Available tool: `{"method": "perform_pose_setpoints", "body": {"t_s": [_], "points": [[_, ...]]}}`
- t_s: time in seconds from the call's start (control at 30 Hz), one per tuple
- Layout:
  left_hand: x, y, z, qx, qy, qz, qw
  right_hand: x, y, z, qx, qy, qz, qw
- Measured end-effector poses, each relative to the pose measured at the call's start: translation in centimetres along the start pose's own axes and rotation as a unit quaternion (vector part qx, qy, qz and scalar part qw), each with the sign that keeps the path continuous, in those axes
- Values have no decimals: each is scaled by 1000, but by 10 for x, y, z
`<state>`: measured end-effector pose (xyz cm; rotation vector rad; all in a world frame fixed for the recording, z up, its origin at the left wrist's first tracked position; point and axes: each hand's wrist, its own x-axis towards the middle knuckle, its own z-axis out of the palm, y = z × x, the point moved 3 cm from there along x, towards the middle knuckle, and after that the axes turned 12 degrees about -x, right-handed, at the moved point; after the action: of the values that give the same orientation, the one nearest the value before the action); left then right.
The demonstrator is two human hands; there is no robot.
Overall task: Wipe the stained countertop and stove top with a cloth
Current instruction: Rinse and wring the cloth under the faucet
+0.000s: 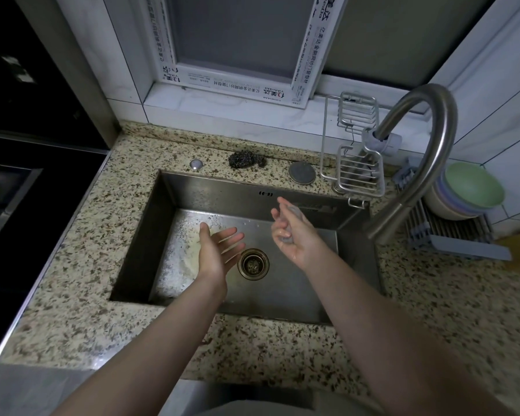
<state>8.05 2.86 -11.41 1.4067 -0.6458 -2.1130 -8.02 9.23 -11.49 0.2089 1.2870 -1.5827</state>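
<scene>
Forearms, both mine, are reaching over the speckled worktop [81, 265] into the sink [285, 295]. Left hand [215, 250]: fingers spread, rinsing-ready. Right hand [291, 232]: fingers loosely spread, wet, holding nothing. Cloth: I am seeing none.

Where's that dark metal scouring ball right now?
In the head view, the scouring ball sits on the speckled countertop behind the sink, between a small silver button and a round grey disc.
</scene>
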Motion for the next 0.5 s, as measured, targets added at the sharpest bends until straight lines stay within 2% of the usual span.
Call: {"method": "perform_pose_setpoints", "body": {"t_s": [0.1,0.2,0.5], "points": [[-6,-4,6,1,-1,-1,1000,-4,-4,1,-82,21,-22,996],[-14,-11,11,-1,-2,1,1000,-11,-10,1,-114,43,-29,992],[-37,-22,18,-5,5,31,999,-39,-15,-5,-38,67,19,997]]}}
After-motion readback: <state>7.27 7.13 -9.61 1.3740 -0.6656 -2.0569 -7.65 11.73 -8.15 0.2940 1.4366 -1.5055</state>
